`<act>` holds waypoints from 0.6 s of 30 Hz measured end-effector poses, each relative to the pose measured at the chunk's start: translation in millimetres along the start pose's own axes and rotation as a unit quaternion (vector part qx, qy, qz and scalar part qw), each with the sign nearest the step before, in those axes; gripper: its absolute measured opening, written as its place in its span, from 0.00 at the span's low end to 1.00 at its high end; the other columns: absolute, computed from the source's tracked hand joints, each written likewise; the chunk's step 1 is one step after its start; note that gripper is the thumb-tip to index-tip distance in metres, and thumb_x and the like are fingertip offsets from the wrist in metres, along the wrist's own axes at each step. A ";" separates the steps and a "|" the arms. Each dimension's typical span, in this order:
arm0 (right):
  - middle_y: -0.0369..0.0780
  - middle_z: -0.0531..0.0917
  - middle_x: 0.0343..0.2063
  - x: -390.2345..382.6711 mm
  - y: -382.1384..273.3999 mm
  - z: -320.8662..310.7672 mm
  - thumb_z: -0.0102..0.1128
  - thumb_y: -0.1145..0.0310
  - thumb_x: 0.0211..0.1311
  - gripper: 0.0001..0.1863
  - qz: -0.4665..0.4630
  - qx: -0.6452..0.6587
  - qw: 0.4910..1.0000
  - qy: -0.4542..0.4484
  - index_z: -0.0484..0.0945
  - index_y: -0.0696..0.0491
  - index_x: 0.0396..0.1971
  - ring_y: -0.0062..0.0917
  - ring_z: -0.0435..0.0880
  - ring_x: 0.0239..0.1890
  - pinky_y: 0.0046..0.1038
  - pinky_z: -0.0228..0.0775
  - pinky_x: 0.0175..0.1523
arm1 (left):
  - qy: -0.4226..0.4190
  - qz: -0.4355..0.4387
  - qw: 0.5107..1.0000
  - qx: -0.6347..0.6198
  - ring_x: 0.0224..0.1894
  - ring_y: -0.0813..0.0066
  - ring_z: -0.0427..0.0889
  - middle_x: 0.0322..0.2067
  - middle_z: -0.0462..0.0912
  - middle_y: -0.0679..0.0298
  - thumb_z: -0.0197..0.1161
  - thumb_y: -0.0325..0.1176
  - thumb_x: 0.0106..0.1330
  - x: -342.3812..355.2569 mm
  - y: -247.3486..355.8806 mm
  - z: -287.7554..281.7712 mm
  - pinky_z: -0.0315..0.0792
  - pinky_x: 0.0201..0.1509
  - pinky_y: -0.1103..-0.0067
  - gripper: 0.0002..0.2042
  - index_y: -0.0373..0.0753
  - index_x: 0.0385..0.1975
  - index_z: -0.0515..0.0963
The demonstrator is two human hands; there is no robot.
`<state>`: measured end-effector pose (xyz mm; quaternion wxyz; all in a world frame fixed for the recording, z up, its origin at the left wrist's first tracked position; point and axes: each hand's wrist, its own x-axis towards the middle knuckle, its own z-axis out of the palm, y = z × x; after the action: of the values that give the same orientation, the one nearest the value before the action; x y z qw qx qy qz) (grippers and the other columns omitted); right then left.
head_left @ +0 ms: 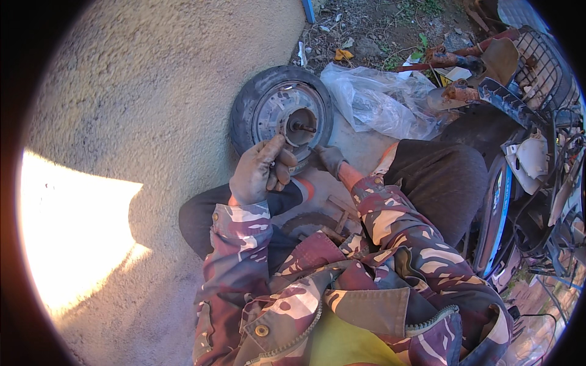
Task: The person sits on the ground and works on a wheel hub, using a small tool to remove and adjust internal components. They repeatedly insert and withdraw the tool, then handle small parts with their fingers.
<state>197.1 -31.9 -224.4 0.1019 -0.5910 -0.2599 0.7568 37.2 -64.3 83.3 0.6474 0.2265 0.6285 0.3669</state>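
Observation:
Leaning against the wall between my legs is a small wheel with a black tyre and a worn grey metal hub. A threaded axle sticks out of the round opening in the hub's middle. My left hand, in a grey glove, is raised in front of the wheel's lower left, thumb and fingers pinched together; anything between them is too small to make out. My right hand, also gloved, is closed beside the wheel's lower right edge. Its fingertips point at the hub, and what they hold is hidden.
A rough plastered wall rises on the left. A clear plastic bag lies right of the wheel. Scrap metal parts, a wire basket and cables crowd the right side. Another dark round part lies between my legs.

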 end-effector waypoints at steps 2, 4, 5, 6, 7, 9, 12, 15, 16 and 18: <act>0.40 0.91 0.33 -0.6 -4.2 -0.3 0.57 0.51 0.72 0.21 -0.022 -0.041 0.999 -0.004 0.86 0.56 0.43 0.25 0.89 0.29 0.28 0.80 0.34 | -0.003 -0.003 1.000 0.002 0.11 0.79 0.68 0.13 0.76 0.62 0.57 0.53 0.76 3.9 0.9 0.9 0.61 0.15 0.84 0.25 0.33 0.29 0.79; 0.42 0.90 0.35 -2.8 -11.9 -4.5 0.57 0.55 0.70 0.18 -0.094 -0.176 0.980 0.008 0.86 0.54 0.43 0.31 0.89 0.31 0.33 0.81 0.40 | -0.003 -0.007 1.000 0.005 0.11 0.79 0.68 0.13 0.76 0.62 0.57 0.53 0.76 8.0 1.6 2.2 0.61 0.15 0.84 0.25 0.33 0.29 0.79; 0.43 0.90 0.36 -4.5 -16.2 -6.3 0.56 0.56 0.69 0.17 -0.116 -0.250 0.961 0.026 0.86 0.53 0.42 0.34 0.89 0.32 0.35 0.82 0.43 | -0.003 -0.008 1.000 0.007 0.11 0.79 0.68 0.14 0.76 0.62 0.57 0.53 0.76 10.3 1.6 2.8 0.60 0.15 0.84 0.25 0.33 0.29 0.79; 0.44 0.90 0.38 -6.8 -19.9 -7.7 0.56 0.58 0.68 0.16 -0.176 -0.328 0.926 0.058 0.86 0.51 0.43 0.36 0.89 0.35 0.37 0.81 0.46 | 0.000 -0.009 1.000 0.009 0.11 0.79 0.68 0.14 0.76 0.62 0.57 0.53 0.76 12.7 1.5 3.5 0.60 0.15 0.84 0.26 0.33 0.29 0.80; 0.44 0.89 0.40 -9.6 -22.7 -8.9 0.56 0.59 0.67 0.15 -0.219 -0.409 0.880 0.101 0.86 0.50 0.43 0.38 0.89 0.38 0.39 0.80 0.48 | 0.003 -0.010 1.000 0.011 0.11 0.80 0.68 0.14 0.77 0.63 0.57 0.53 0.76 15.0 1.1 4.1 0.60 0.16 0.84 0.26 0.33 0.29 0.80; 0.44 0.89 0.44 -13.3 -27.1 -7.5 0.55 0.60 0.66 0.14 -0.264 -0.487 0.819 0.150 0.86 0.48 0.44 0.41 0.88 0.43 0.42 0.79 0.52 | 0.008 -0.012 1.000 0.016 0.11 0.80 0.68 0.14 0.77 0.63 0.57 0.54 0.76 18.7 0.0 4.4 0.60 0.16 0.84 0.26 0.33 0.29 0.80; 0.43 0.88 0.46 -14.2 -28.0 -3.9 0.55 0.60 0.65 0.14 -0.259 -0.476 0.823 0.169 0.86 0.46 0.44 0.43 0.87 0.48 0.44 0.77 0.55 | 0.011 -0.016 1.000 0.020 0.11 0.80 0.68 0.14 0.77 0.63 0.58 0.54 0.75 20.7 -1.7 2.7 0.60 0.16 0.84 0.26 0.33 0.29 0.80; 0.44 0.88 0.46 -9.2 -23.5 -4.9 0.55 0.59 0.65 0.15 -0.216 -0.427 0.860 0.179 0.86 0.46 0.45 0.43 0.87 0.49 0.43 0.76 0.55 | 0.008 -0.008 1.000 0.022 0.11 0.80 0.69 0.14 0.76 0.63 0.58 0.55 0.75 19.7 -2.6 -0.5 0.60 0.16 0.84 0.26 0.33 0.29 0.80; 0.45 0.88 0.45 -7.1 -21.7 -7.0 0.55 0.58 0.65 0.16 -0.197 -0.409 0.873 0.177 0.85 0.47 0.45 0.42 0.86 0.49 0.42 0.76 0.55 | 0.008 -0.004 1.000 0.024 0.11 0.80 0.69 0.14 0.76 0.63 0.58 0.55 0.75 18.3 -2.8 -2.0 0.60 0.16 0.84 0.26 0.32 0.29 0.80; 0.46 0.88 0.42 -6.9 -15.8 -9.5 0.57 0.58 0.65 0.16 -0.181 -0.366 0.898 0.165 0.85 0.50 0.46 0.40 0.87 0.48 0.39 0.77 0.53 | 0.011 0.004 1.000 0.023 0.11 0.79 0.68 0.14 0.76 0.63 0.58 0.55 0.74 12.0 -3.3 -6.9 0.60 0.16 0.84 0.27 0.32 0.29 0.80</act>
<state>205.7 -19.2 -212.1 0.0544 -0.6459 -0.6005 0.4683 30.4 -58.5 72.2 0.6338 0.2400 0.6429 0.3568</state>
